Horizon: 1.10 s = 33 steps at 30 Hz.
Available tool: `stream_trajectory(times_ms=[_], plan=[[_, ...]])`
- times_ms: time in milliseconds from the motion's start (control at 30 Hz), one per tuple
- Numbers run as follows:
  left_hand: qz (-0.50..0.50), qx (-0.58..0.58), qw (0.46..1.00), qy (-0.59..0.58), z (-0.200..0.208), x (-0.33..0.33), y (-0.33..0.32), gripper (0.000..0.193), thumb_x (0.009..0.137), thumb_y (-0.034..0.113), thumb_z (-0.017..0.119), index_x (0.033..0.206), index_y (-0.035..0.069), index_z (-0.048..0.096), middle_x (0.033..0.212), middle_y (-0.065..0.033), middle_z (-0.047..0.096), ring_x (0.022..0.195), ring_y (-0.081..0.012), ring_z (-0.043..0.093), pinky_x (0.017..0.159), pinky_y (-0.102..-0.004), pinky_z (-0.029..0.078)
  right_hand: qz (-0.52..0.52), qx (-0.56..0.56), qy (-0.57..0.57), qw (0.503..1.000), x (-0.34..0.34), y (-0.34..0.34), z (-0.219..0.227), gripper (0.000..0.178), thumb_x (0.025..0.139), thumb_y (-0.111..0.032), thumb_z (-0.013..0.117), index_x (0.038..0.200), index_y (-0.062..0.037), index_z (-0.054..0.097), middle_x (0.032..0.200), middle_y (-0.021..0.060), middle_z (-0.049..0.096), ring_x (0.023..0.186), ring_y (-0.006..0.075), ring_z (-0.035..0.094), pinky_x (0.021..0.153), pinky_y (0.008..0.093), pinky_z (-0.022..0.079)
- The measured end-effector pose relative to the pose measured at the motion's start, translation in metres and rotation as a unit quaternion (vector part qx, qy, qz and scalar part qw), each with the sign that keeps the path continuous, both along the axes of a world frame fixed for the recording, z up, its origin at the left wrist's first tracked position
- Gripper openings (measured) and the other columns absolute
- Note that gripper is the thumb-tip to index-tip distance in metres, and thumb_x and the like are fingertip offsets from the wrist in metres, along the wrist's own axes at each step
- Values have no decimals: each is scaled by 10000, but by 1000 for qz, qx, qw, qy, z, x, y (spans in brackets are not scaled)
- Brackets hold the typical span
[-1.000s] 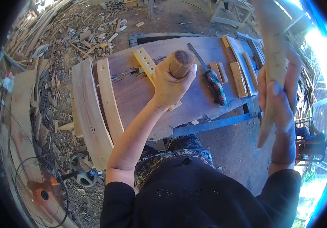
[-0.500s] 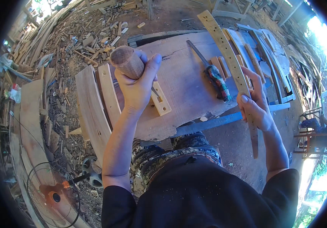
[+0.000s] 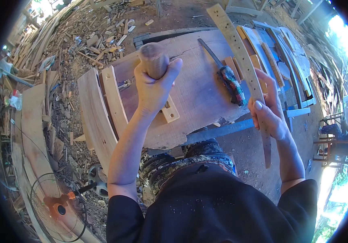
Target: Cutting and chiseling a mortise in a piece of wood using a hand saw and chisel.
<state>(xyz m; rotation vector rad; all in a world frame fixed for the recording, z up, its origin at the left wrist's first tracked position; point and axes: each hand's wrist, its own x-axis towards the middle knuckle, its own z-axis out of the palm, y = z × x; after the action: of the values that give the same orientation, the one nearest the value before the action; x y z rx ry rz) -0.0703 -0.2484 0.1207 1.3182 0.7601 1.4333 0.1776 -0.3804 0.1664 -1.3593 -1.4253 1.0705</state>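
Note:
My left hand (image 3: 153, 91) is wrapped round the thick, round wooden handle (image 3: 153, 60) of a tool above the workbench (image 3: 198, 93); the tool's lower part is hidden behind the fist. Beneath that hand lies a short pale wooden piece (image 3: 171, 114) with a slot and a hole. On the right, my right hand (image 3: 269, 109) grips a long, slightly curved wooden strip (image 3: 238, 46) dotted with a row of small dark holes, holding it at a slant. Between both hands, a chisel-like tool (image 3: 231, 86) with a cloth-wrapped handle and long metal shaft rests on the bench.
Loose boards (image 3: 115, 97) line the bench's left side. More strips and frame pieces (image 3: 273, 65) lie at its right. A standing fan (image 3: 58, 206) is at lower left. Wood scraps (image 3: 101, 44) litter the ground beyond, and a chair (image 3: 338, 139) stands far right.
My left hand has moved slightly right and up with the wooden-handled tool, whose thin metal shaft showed before. The holed strip in my right hand has shifted slightly left.

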Motion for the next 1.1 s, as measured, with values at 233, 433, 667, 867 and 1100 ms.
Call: stream_trajectory(times_ms=[233,433,667,867,1100], plan=[[-12,16,996,92,9,10,0,180,852,136,709,757,76,568,634,50,544,549,-26,462,511,-221,385,-22,102,6,994,-18,20,40,806,849,-445,592,1471,-77,234,671,24,512,462,77,446,432,214,347],[-21,35,993,109,10,16,1,141,858,116,683,783,65,576,637,52,538,569,-33,466,525,-226,383,-32,134,5,990,-21,24,39,858,821,-512,592,1466,-65,245,648,23,516,455,70,454,426,197,359],[-1,28,991,133,9,18,5,108,847,96,678,800,59,588,634,38,545,572,-35,475,528,-232,392,-71,223,-31,972,-25,22,51,801,895,-528,523,1442,-10,251,721,68,487,431,77,444,395,187,369],[13,33,989,142,9,21,2,104,831,75,669,786,55,578,632,34,541,575,-35,485,521,-231,393,72,173,-34,982,-21,24,26,670,882,-467,560,1336,-8,382,749,60,491,550,79,488,500,199,384],[16,16,991,132,0,5,0,83,814,69,672,838,53,594,653,20,561,584,-44,504,548,-241,420,-54,170,84,980,-16,15,46,708,825,-444,621,1314,17,398,1101,119,542,620,92,494,542,244,391]])
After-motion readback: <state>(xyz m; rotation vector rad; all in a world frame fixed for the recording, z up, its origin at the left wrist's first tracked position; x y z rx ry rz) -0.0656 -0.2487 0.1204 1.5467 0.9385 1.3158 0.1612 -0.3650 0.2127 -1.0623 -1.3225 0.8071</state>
